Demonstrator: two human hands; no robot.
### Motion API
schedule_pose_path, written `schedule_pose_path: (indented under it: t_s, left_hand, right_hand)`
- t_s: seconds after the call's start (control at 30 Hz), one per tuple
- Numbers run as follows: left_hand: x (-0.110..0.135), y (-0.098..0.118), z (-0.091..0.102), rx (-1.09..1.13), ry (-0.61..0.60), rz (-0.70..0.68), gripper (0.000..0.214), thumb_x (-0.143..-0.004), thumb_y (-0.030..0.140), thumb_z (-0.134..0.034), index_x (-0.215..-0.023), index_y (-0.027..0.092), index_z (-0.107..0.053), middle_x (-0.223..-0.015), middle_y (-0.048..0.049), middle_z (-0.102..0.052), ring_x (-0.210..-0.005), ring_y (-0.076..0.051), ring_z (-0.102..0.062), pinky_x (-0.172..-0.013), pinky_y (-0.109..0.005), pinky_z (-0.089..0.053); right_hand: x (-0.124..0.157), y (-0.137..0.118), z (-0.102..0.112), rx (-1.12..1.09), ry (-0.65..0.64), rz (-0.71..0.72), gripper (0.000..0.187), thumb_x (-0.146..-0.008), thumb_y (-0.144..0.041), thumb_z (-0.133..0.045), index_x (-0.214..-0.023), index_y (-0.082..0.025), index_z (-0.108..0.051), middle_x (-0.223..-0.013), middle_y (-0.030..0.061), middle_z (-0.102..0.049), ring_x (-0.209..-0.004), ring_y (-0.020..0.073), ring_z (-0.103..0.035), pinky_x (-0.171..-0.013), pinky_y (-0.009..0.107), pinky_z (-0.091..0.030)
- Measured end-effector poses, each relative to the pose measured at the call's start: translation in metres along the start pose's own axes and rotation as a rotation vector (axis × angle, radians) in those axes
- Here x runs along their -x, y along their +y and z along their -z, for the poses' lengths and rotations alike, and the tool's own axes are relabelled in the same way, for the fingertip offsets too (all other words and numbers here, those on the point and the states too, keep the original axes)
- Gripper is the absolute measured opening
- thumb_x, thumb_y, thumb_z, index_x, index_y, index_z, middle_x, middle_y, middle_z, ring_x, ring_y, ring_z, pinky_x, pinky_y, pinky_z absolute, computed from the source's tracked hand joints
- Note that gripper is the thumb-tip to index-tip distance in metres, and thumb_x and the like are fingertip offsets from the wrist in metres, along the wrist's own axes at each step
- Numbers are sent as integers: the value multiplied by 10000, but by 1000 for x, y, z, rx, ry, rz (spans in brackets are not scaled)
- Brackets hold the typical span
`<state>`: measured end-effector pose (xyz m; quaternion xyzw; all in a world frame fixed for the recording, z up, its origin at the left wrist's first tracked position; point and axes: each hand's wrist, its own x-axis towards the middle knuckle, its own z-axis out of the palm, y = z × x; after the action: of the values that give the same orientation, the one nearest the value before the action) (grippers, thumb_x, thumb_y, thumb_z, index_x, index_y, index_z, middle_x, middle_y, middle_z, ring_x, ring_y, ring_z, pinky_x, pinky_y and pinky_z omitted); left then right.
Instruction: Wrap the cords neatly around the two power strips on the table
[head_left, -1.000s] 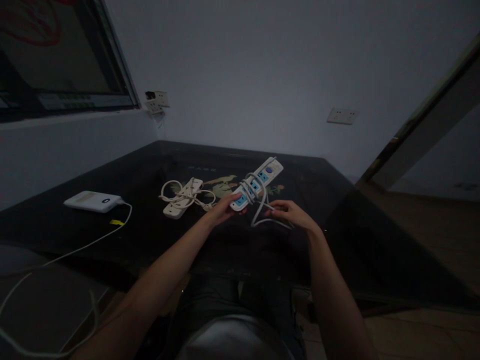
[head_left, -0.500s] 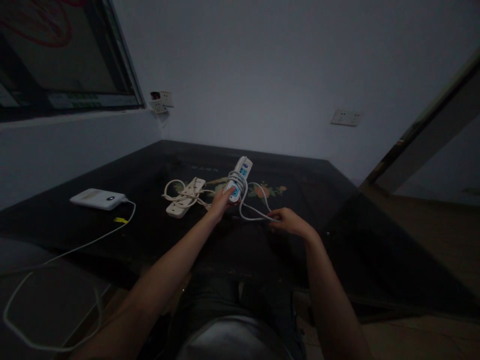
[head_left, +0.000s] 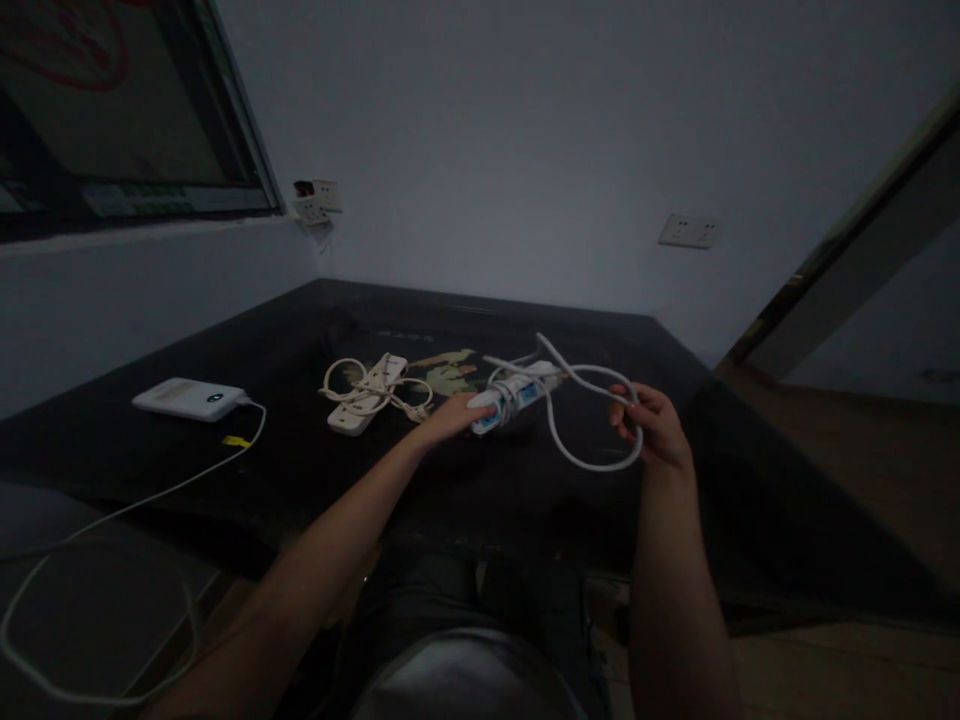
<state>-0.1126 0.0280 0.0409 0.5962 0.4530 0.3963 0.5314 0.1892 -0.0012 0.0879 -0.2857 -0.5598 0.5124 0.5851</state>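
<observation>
My left hand [head_left: 454, 417] grips the near end of a white power strip with blue sockets [head_left: 514, 398], held low over the dark table [head_left: 300, 470]. Its white cord [head_left: 581, 385] is wound round the strip and runs out in a wide loop to the right. My right hand [head_left: 651, 425] is closed on that loop, raised above the table's right side. A second, cream power strip [head_left: 367, 393] with its cord bundled round it lies on the table just left of my left hand.
A white power bank [head_left: 187, 399] lies at the table's left, with a white cable [head_left: 135, 510] trailing off toward the near left edge. Wall sockets [head_left: 688, 231] sit on the far wall and more in the corner [head_left: 315, 198]. A window is upper left.
The blue-socket strip turned from pointing away to lying nearly sideways. My right hand moved right and up, pulling a cord loop out wider.
</observation>
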Motion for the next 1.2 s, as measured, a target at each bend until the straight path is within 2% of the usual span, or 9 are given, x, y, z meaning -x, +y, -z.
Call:
schedule_pose_path:
  t_s: [0.13, 0.23, 0.33, 0.47, 0.67, 0.8, 0.87, 1.03, 1.2]
  left_hand:
    - [11, 7, -3, -57, -280, -1, 253, -664, 337, -743, -788, 125, -679, -617, -2, -612, -520, -115, -519, -448, -199, -366]
    - [17, 11, -3, -62, -444, 13, 345, -673, 400, -728, -855, 110, -686, -650, -16, -632, -533, -123, -546, -472, -209, -395]
    - [19, 12, 0, -22, -556, 27, 409, -700, 446, -694, -925, 104, -673, -679, -31, -648, -517, -124, -565, -470, -215, -407]
    - [19, 13, 4, 82, -615, 39, 412, -706, 436, -692, -945, 101, -660, -706, -45, -660, -527, -128, -583, -460, -212, -417]
    - [21, 14, 6, 247, -574, 30, 461, -641, 415, -739, -944, 79, -652, -723, -74, -671, -539, -138, -585, -450, -223, -436]
    - [19, 15, 2, 396, -455, -66, 494, -638, 477, -720, -934, 90, -638, -704, -75, -655, -479, -125, -564, -383, -198, -357]
    - [17, 14, 0, 441, -358, -115, 487, -640, 500, -708, -918, 108, -631, -721, -66, -647, -479, -117, -559, -381, -195, -344]
    - [12, 14, -3, 452, -188, -154, 453, -658, 488, -692, -899, 113, -617, -684, -41, -622, -496, -121, -567, -397, -200, -364]
    - [9, 13, -4, 408, -53, -140, 453, -671, 442, -691, -963, 103, -619, -671, -29, -629, -478, -118, -562, -388, -195, -356]
  right_hand:
    - [-12, 7, -4, -84, 250, 68, 348, -580, -327, -803, -896, -207, -724, -606, -17, -658, -442, 61, -508, -383, 149, -366]
    - [-18, 13, -5, -41, 291, 36, 340, -606, -293, -786, -922, -187, -719, -655, -6, -679, -498, 63, -526, -444, 160, -403]
    - [-21, 20, -4, 5, 298, -46, 337, -602, -286, -791, -909, -166, -720, -658, 6, -686, -502, 61, -524, -434, 155, -378]
    - [-21, 26, 0, 29, 292, -149, 334, -589, -296, -793, -884, -160, -720, -654, 9, -686, -488, 62, -516, -422, 160, -363]
    - [-22, 27, 10, 10, 372, -115, 369, -561, -309, -797, -893, -177, -703, -651, -15, -671, -496, 66, -518, -449, 172, -384]
    - [-21, 26, 6, 95, 238, -169, 392, -574, -313, -799, -919, -155, -704, -620, -8, -651, -484, 76, -514, -434, 182, -363]
    - [-19, 26, -2, 142, 103, -228, 424, -593, -305, -801, -968, -133, -703, -628, 5, -653, -472, 72, -501, -422, 182, -344]
    - [-14, 28, -26, 318, -349, -382, 410, -680, -328, -753, -1026, -117, -692, -602, -18, -608, -470, 61, -478, -442, 184, -353]
    - [-10, 22, -26, 400, -608, -458, 403, -730, -343, -718, -1052, -104, -686, -589, -28, -585, -475, 59, -464, -465, 190, -380]
